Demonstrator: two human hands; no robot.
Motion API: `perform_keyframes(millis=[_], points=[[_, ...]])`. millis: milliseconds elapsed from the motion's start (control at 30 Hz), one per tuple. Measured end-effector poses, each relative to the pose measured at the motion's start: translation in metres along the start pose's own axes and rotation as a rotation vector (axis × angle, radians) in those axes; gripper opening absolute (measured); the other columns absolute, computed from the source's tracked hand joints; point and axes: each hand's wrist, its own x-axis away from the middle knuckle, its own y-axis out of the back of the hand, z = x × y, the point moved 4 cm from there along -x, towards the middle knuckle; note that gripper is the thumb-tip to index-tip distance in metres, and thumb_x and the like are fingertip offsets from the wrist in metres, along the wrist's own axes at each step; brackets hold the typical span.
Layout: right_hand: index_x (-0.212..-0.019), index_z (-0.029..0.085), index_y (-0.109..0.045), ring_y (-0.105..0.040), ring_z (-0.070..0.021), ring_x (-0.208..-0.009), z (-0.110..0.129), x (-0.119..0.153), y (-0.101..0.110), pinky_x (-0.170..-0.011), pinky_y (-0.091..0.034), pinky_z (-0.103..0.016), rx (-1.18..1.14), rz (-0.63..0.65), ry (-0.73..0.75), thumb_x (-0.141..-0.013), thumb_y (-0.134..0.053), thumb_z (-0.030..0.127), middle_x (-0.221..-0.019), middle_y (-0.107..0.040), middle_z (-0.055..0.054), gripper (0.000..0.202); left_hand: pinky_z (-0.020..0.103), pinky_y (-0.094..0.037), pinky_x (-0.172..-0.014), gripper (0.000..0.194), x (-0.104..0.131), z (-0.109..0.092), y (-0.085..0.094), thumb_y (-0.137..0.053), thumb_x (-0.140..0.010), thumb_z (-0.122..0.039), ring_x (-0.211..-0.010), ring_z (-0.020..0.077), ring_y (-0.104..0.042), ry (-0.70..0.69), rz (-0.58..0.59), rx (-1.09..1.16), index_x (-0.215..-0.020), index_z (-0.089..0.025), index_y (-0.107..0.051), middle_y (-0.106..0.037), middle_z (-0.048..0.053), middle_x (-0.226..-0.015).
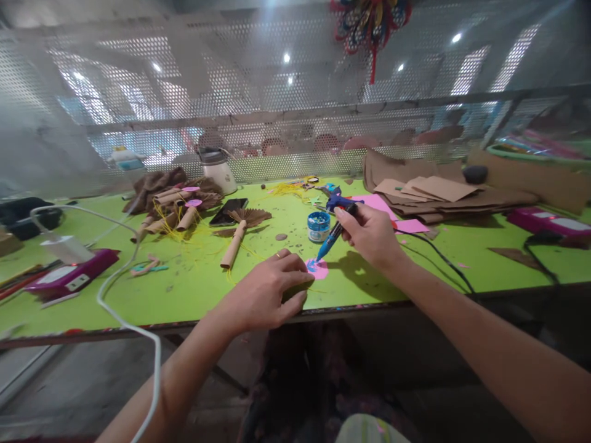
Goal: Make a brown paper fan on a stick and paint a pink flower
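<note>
"Pink paper disc (pixel 322 271): where does it lie against the hands?"

"Between them, near the front edge of the green surface (pixel 194 295). The left hand (pixel 272 289) is flat just to its left, index fingertip at the disc's rim, thumb spread away from the fingers. The right hand (pixel 373 237) is above and to the right."

"And how are the hands themselves?"

"Well apart from each other. The right one is closed around a blue marker (pixel 329 244), tilted, its point down at blue marks on the disc. I can't tell whether the point touches. The left grips nothing that I can see."

"Count things for me."

"One disc between the hands, two pink discs (pixel 192 203) on the pile at the left. One open jar (pixel 318 231) with a blue rim, just beyond the marker. One dark phone (pixel 228 211). One fan-topped brown paper roll (pixel 234 245) lying by itself, nearer the left hand than the pile is."

"The pile itself?"

"At least four plain brown rolls (pixel 187 219) among yellow strands (pixel 196 237); overlap hides the exact number."

"Power strips?"

"Two, both purple: a left strip (pixel 95 269) with a white charger (pixel 67 249) plugged in, and a right strip (pixel 561 229)."
</note>
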Motion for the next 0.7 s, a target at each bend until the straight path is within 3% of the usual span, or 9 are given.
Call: perform_keyframes(millis=[200, 433, 700], points=[[-0.072, 0.019, -0.05, -0.047, -0.0085, -0.037, 0.0006, 0.0048, -0.0071, -0.039, -0.037, -0.021, -0.068, 0.118, -0.045, -0.086, -0.053, 0.054, -0.047, -0.054, 0.004, 0.037, 0.037, -0.044, -0.089, 0.031, 0.0003, -0.0004, -0.0005, -0.047, -0.087, -0.022, -0.094, 0.0219, -0.055, 0.005, 0.028, -0.014, -0.109, -0.016, -0.067, -0.062, 0.01, -0.101], [-0.069, 0.019, -0.049, -0.047, -0.0083, -0.042, -0.0019, 0.0038, -0.0046, -0.045, -0.038, -0.022, 0.018, 0.064, 0.014, -0.088, -0.052, 0.051, -0.048, -0.052, 0.004, 0.037, 0.036, -0.043, -0.086, 0.029, -0.0001, -0.0023, -0.0005, -0.047, -0.087, -0.023, -0.091, 0.0215, -0.054, -0.001, 0.026, -0.048, -0.106, -0.016, -0.068, -0.061, 0.01, -0.098], [-0.072, 0.02, -0.049, -0.047, -0.0082, -0.042, -0.0003, 0.0052, -0.0065, -0.046, -0.038, -0.022, 0.033, 0.104, 0.012, -0.089, -0.051, 0.048, -0.049, -0.052, 0.005, 0.034, 0.037, -0.043, -0.083, 0.028, -0.0014, -0.0024, 0.0002, -0.046, -0.088, -0.023, -0.09, 0.0221, -0.052, -0.003, 0.023, -0.048, -0.101, -0.016, -0.069, -0.06, 0.01, -0.096]])
